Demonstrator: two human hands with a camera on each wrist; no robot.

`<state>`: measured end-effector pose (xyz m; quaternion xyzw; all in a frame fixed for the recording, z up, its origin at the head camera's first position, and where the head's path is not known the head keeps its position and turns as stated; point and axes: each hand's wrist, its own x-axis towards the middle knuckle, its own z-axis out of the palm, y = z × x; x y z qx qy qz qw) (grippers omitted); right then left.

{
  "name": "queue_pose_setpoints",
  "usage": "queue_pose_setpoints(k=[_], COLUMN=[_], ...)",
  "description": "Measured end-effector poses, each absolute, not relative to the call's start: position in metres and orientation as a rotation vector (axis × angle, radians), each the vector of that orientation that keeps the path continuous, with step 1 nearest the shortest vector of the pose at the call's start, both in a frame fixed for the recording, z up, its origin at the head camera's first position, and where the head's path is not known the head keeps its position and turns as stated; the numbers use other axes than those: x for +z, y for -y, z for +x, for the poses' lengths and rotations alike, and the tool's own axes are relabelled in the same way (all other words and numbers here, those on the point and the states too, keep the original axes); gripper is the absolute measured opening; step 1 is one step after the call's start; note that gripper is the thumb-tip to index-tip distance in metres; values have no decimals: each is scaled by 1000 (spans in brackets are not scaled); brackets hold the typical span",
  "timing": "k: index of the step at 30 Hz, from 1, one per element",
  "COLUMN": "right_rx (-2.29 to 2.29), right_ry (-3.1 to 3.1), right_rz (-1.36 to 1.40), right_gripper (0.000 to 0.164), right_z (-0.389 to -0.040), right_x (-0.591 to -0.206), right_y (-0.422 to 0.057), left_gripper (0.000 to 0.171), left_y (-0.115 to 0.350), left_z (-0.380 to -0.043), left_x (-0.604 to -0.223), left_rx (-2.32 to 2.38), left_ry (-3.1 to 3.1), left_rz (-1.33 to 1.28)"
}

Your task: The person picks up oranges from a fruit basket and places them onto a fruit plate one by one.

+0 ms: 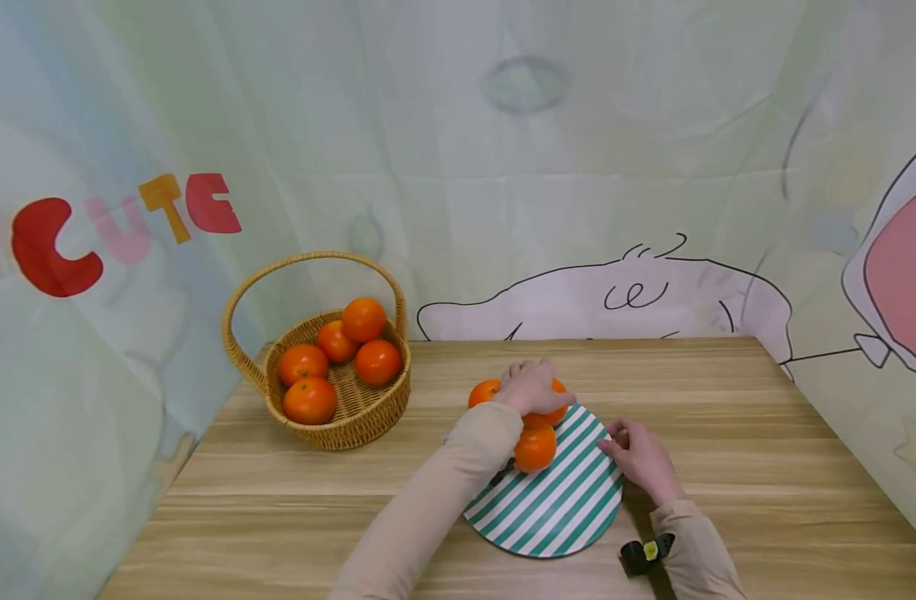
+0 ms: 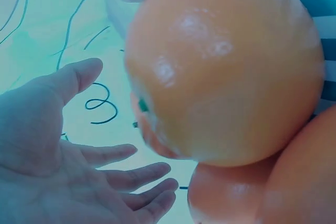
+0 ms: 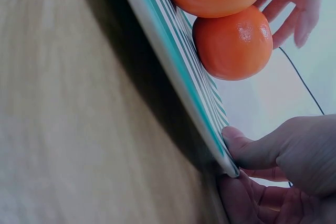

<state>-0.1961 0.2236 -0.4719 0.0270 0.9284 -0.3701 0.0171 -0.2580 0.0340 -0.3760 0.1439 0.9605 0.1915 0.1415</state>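
Board [image 1: 551, 508] in every view, basket [image 1: 378, 417] in head's alone

Head view: soft, even light. Left wrist: bluish cast, glare on the central fruit [image 2: 226, 82]. Right wrist: blurred surface [image 3: 68, 135] at left, diagonal shadow.

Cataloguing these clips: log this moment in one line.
left hand: beside orange fruits | right hand: pinching striped board at rim | basket: five more fruits
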Motion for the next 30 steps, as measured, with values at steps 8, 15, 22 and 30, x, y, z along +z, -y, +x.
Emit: queue_pose_setpoints(k=[8, 15, 22, 30], right_rx=[-1154, -1155, -1149, -1143], right_ry=[-2887, -2888, -2891, -2889], right_rz=[80, 73, 81, 92], right_gripper=[22, 22, 21, 22], right_z=[-196, -196, -195, -195], right_x=[-472, -473, -472, -472], right_y=[-224, -224, -223, -223], left_gripper=[68, 76, 73, 70], left_y=[-20, -7, 10, 50], left_z=[-251, -240, -227, -222], left_x=[-367, -362, -359, -357], left_rx=[692, 805, 952, 1128], left_ry=[-2756, -2758, -2762, -2826], left_rz=[448, 499, 528, 489])
